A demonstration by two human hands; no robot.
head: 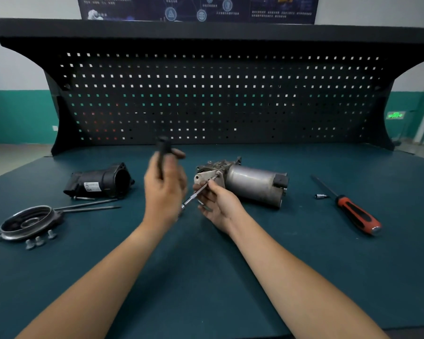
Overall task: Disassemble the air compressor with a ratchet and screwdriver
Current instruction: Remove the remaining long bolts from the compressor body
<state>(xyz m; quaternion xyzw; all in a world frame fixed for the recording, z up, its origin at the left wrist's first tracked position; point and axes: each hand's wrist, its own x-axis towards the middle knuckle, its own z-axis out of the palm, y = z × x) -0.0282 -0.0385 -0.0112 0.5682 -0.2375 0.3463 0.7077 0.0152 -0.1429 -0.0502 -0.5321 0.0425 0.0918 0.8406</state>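
Screwdriver [350, 208] right of compressor [251, 184]

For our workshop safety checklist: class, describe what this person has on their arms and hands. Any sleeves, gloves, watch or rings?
The left forearm and right forearm are bare to the frame's bottom edge; no sleeve shows. The left hand and right hand wear no gloves. No watch, bracelet or ring is visible, though the left hand is blurred, so a thin ring could be missed.
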